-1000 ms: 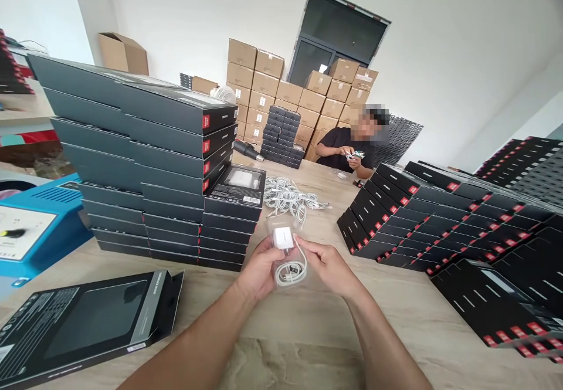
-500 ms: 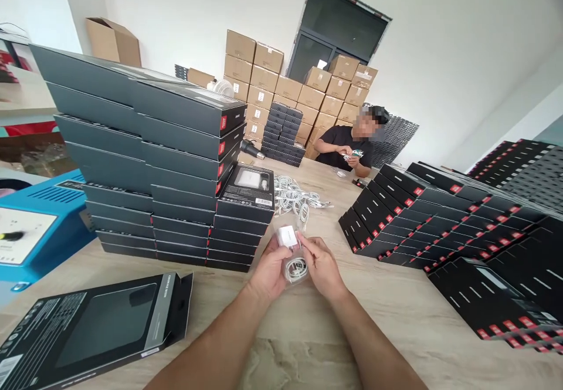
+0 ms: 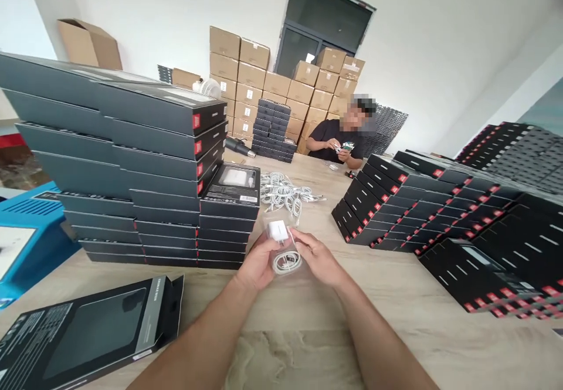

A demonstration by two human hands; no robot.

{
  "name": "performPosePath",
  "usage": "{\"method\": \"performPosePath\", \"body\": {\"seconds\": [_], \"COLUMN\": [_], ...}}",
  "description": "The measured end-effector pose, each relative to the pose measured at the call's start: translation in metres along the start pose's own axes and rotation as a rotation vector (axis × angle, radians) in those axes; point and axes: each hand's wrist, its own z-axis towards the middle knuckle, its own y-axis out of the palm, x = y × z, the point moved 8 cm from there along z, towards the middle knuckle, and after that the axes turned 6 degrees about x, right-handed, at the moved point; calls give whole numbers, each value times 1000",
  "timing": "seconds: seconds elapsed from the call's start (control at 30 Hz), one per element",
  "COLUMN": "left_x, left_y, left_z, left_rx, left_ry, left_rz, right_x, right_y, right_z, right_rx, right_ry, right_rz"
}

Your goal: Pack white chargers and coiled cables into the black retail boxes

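Observation:
A clear plastic tray (image 3: 302, 274) is held over the table between my two hands. In its upper part sits a white charger plug (image 3: 278, 230), and below that lies a coiled white cable (image 3: 287, 263). My left hand (image 3: 258, 263) grips the tray's left side, its thumb by the charger. My right hand (image 3: 317, 256) is closed at the right side, thumb and forefinger pinching the white cable's end beside the charger. Beyond the tray lies a tangled heap of white cables (image 3: 285, 193).
Stacked black boxes stand at left (image 3: 162, 173) and right (image 3: 378, 202). An open black box (image 3: 101, 325) lies front left, near a blue machine (image 3: 30, 220). Across the table (image 3: 281, 331), a co-worker (image 3: 336, 138) handles a small item. Cartons (image 3: 250, 79) line the wall.
My view has shifted, so most things sit further left. My right fingers have moved slightly at the cable end, and the cable coil shows more fully. The tray stays in my hands.

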Motion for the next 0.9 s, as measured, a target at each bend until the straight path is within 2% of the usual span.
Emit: {"method": "performPosePath", "body": {"seconds": [0.1,0.23,0.37,0.5,0.57,0.63,0.7,0.9], "left_x": [-2,-3,2,0,-2,-4,-6,-5], "left_y": [1,1,5,7,6,4,1,-6], "left_z": [1,-1,-6,-8,-6,-3,2,9], "left_rx": [5,6,-27,-46,-30,-3,22,59], "left_ry": [-9,-38,-60,-99,-93,-81,-74,-78], "left_rz": [29,40,32,33,38,52,74,132], "right_x": [-1,-1,-5,-10,-15,-19,-17,2], "right_y": [-8,-7,-5,-7,-14,-22,-17,14], "right_z": [0,1,2,-3,-4,-2,-1,-1], "right_rx": [-130,-139,-68,-202,-177,-74,-38,-55], "right_ry": [4,17,12,79,29,-58,-84,71], "right_rz": [92,89,42,146,145,81,-12,-206]}}
